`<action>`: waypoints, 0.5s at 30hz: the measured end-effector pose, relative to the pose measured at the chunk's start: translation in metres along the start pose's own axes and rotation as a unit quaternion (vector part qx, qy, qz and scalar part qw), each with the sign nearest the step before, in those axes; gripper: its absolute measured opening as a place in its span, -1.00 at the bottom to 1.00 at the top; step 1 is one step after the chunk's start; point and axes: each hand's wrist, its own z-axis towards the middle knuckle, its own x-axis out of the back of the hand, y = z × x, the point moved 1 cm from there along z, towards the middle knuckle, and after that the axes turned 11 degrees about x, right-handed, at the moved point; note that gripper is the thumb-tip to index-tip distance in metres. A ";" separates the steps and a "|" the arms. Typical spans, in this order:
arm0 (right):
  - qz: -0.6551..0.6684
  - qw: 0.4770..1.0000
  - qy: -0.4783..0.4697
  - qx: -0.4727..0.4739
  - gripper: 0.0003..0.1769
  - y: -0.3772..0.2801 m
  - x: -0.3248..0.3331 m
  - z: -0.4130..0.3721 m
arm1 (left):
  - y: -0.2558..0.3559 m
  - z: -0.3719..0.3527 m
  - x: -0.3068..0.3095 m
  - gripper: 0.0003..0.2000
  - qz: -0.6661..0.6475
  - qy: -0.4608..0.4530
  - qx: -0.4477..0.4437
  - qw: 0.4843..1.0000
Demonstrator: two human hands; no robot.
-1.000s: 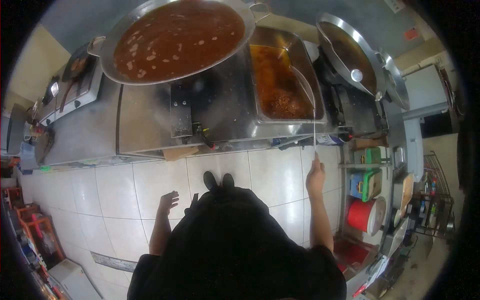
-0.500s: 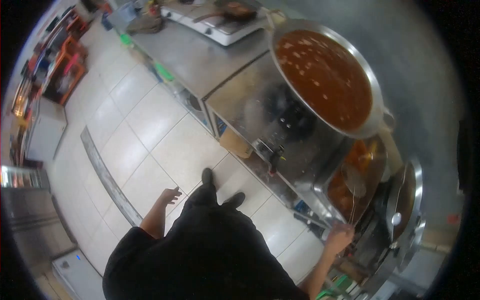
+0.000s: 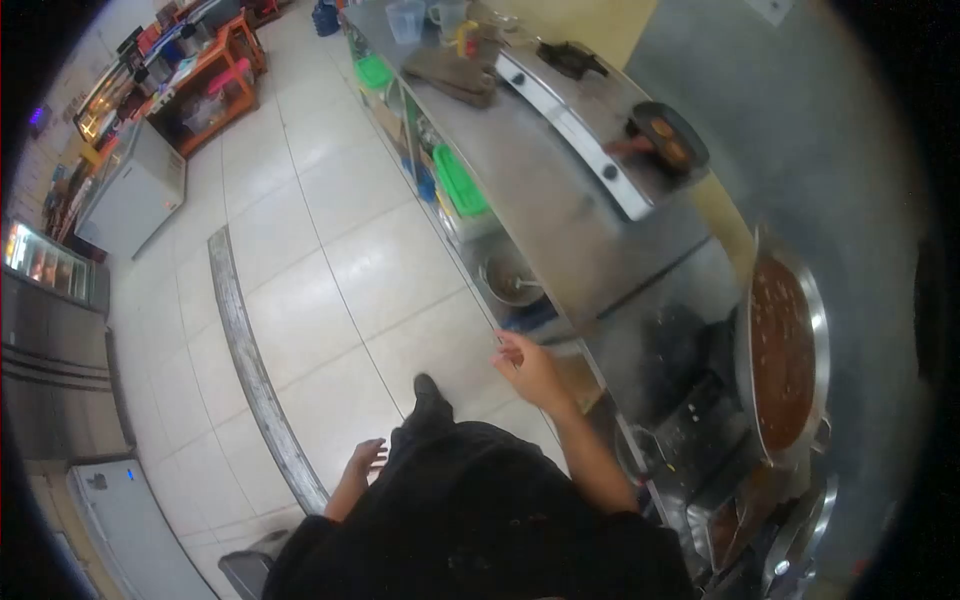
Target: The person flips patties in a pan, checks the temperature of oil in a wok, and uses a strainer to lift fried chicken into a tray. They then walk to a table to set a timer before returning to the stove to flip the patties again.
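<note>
My right hand (image 3: 525, 362) is held out in front of the counter's edge, its fingers loosely bent and apart, with nothing visible in them. Below it in the view, my left hand (image 3: 370, 458) hangs beside my dark clothing, empty, with the fingers spread a little. To the right of my right hand, a large metal pot (image 3: 822, 350) of reddish-brown liquid with pale bits stands over a burner. A tray (image 3: 722, 532) with orange-brown contents and another round pan (image 3: 815, 525) lie nearer to me, partly cut off.
The steel counter (image 3: 600, 255) runs along my right, bearing a white gas stove (image 3: 575, 130), a frying pan (image 3: 655, 125) and a brown cloth (image 3: 450, 75). Beneath are green lids (image 3: 460, 180) and a pot (image 3: 512, 280). A grate strip (image 3: 250, 360) crosses the tiled floor. White freezers stand at left.
My right hand has left the area by the tray and moved forward and left. The view has shifted along the counter, bringing the stove and frying pan closer. My left hand stays low.
</note>
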 end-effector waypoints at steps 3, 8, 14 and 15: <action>0.001 0.998 0.035 0.047 -0.52 0.034 -0.007 0.118 | 0.062 -0.030 0.057 -0.50 -0.060 0.027 -0.012 0.998; -0.063 0.972 0.227 0.024 -0.51 0.013 0.060 0.295 | 0.192 -0.009 0.124 -0.52 0.001 0.062 -0.022 0.998; -0.006 0.913 0.387 -0.128 -0.43 0.098 0.151 0.495 | 0.371 0.005 0.111 -0.52 -0.032 0.057 -0.081 0.995; 0.112 0.909 0.359 -0.180 -0.47 0.115 0.158 0.516 | 0.386 0.014 0.106 -0.52 -0.022 0.061 -0.081 0.995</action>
